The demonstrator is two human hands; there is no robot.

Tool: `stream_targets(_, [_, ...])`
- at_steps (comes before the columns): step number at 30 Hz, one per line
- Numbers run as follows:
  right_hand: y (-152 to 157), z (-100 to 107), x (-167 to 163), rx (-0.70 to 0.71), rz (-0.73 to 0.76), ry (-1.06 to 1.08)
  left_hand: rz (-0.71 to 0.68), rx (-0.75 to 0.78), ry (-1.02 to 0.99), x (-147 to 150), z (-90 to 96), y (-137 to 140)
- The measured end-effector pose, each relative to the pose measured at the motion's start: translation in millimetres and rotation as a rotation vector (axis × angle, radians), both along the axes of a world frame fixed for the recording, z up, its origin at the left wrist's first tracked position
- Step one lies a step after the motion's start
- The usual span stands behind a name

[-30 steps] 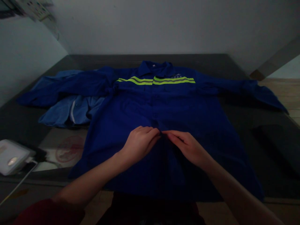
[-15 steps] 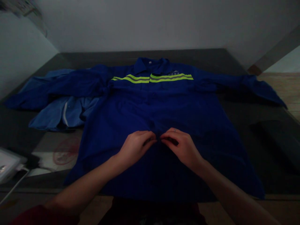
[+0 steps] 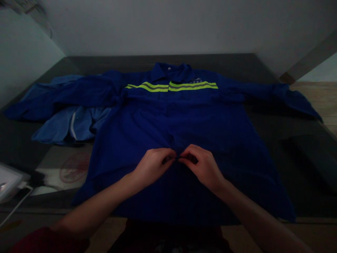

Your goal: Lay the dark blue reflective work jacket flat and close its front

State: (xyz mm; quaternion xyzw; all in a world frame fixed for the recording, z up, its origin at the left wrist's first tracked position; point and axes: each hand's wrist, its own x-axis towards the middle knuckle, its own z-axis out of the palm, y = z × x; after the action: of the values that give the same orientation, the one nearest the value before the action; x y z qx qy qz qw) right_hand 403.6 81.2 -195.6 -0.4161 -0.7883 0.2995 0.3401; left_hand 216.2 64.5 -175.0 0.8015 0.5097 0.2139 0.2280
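A dark blue work jacket (image 3: pixel 147 130) lies spread on its back, collar away from me, with yellow-green and grey reflective bands (image 3: pixel 193 86) across the chest. Both its sleeves stretch out sideways. At the front opening, below the middle of the jacket, my left hand (image 3: pixel 154 163) pinches the cloth between thumb and fingers. Almost touching it, my right hand (image 3: pixel 202 165) pinches the other side of the same opening. Whether a button sits between the fingertips is too dark to make out.
The dark table (image 3: pixel 234 61) meets a pale wall behind. Lighter blue cloth (image 3: pixel 63 128) lies under the left sleeve. A paper with a red round mark (image 3: pixel 75 168) and a white device with a cable (image 3: pixel 12 182) are at left. A black object (image 3: pixel 310 161) lies at right.
My right fingertips have shifted slightly left, closer to my left fingertips. Both hands keep their pinch on the jacket front, and the jacket lies as before.
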Motion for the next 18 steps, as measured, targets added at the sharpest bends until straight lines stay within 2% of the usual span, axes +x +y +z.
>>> stream_targets(9, [-4.2,-0.1,-1.0,0.087,-0.003,-0.094,0.010,0.020,0.052,1.5,4.2,-1.1])
stream_targets(18, [-6.7,-3.7,-1.3,0.120,0.030,-0.120,0.046,-0.054,0.052,1.8,0.2,1.0])
